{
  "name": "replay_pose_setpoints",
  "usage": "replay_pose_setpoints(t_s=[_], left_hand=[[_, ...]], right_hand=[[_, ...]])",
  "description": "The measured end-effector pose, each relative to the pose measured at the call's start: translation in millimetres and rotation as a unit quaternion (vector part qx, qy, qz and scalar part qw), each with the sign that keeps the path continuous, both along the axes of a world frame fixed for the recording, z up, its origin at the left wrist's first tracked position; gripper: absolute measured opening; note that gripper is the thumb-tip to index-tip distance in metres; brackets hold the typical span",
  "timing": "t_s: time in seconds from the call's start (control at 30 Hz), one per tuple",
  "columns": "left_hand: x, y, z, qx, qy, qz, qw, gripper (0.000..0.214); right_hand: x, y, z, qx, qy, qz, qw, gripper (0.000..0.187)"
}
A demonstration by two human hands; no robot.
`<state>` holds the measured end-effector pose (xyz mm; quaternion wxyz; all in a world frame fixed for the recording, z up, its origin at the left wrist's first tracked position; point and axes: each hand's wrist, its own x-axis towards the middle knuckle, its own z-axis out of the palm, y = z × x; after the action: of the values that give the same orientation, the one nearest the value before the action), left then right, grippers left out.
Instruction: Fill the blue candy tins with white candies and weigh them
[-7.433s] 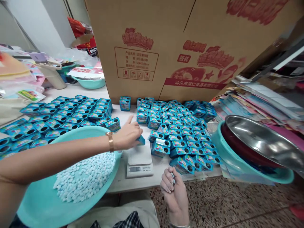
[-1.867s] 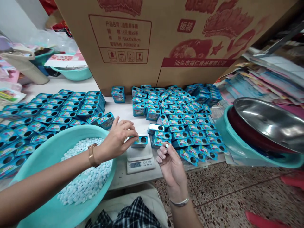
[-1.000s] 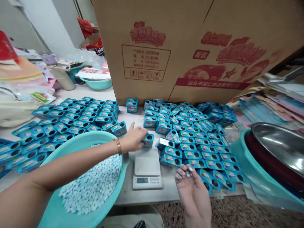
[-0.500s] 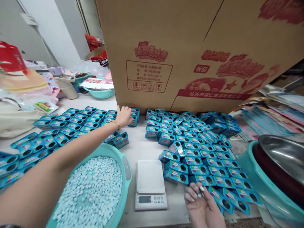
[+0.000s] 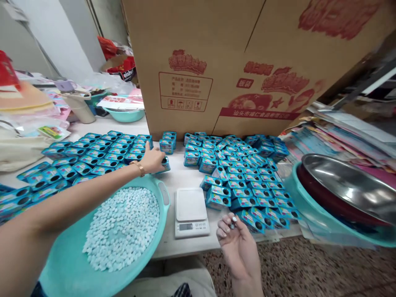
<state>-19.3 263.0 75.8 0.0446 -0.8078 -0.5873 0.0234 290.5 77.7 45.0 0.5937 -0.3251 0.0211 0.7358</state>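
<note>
Toward the far edge of the table (image 5: 183,174) stands a carton (image 5: 192,37); toward the far left corner, a jug (image 5: 81,109) and a small bowl (image 5: 127,116) topped with sheets (image 5: 121,101); by the right edge, a steel bowl (image 5: 349,181) over a maroon bowl (image 5: 313,192) in a basin (image 5: 306,216), papers (image 5: 335,142) behind

Scale (image 5: 191,205): smooth plastic. Left of it, plastic basin (image 5: 63,264); behind, matt cardboard carton (image 5: 227,80); far right, glossy metal bowl (image 5: 349,187).

Light: bright, soft. Glare: steel bowl (image 5: 349,183), right of the right hand (image 5: 239,247) grip. Blur: small carton print (image 5: 186,87) beyond it. Edges: stretched.
</note>
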Motion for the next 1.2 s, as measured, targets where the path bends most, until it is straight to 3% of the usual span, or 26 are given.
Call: replay_pose_setpoints(t_s=[0.1, 0.17, 0.27, 0.4, 0.47, 0.53, 0.57, 0.7, 0.83, 1.0, 1.2], left_hand=[[29, -19, 28.2, 0.033, -0.042, -0.076, 0.996, 0.036], [56, -38, 36.4, 0.027, -0.068, -0.138, 0.988, 0.032], [96, -61, 23.7, -0.013, -0.082, -0.192, 0.978, 0.022], [123, -75, -5.5, -0.087, -0.064, -0.185, 0.977, 0.026], [120, -78, -6.6, -0.099, -0.098, -0.17, 0.976, 0.058], [105, -81, 3.1, -0.074, -0.176, -0.139, 0.972, 0.1], [94, -83, 10.0, -0.051, -0.221, -0.113, 0.967, 0.112], [39, -87, 26.2, 0.016, -0.319, 0.009, 0.948, 0.106], [1, -97, 11.0, -0.012, -0.311, 0.059, 0.949, 0.098], [-5, -103, -2.7, -0.032, -0.31, 0.069, 0.948, 0.09], [13, -99, -9.2, -0.042, -0.264, -0.001, 0.964, 0.086]], right_hand=[[15, -6, -10.0, -0.009, -0.028, -0.037, 0.999, 0.016], [19, -5, -14.9, -0.019, -0.048, -0.053, 0.997, 0.017], [21, -1, -13.9, -0.021, -0.064, -0.06, 0.996, 0.022], [25, 1, -3.3, -0.013, -0.063, -0.073, 0.995, 0.017], [30, 0, 0.0, -0.011, -0.067, -0.082, 0.994, 0.015], [34, -1, 0.4, -0.009, -0.077, -0.086, 0.993, 0.015], [35, 0, -0.3, -0.009, -0.081, -0.085, 0.993, 0.014], [31, 10, -3.4, -0.011, -0.066, -0.068, 0.995, 0.014], [17, 30, -0.7, 0.013, -0.062, -0.046, 0.997, 0.014], [5, 52, 5.1, 0.021, -0.091, -0.064, 0.994, 0.011], [-6, 64, 9.6, 0.023, -0.115, -0.077, 0.99, 0.01]])
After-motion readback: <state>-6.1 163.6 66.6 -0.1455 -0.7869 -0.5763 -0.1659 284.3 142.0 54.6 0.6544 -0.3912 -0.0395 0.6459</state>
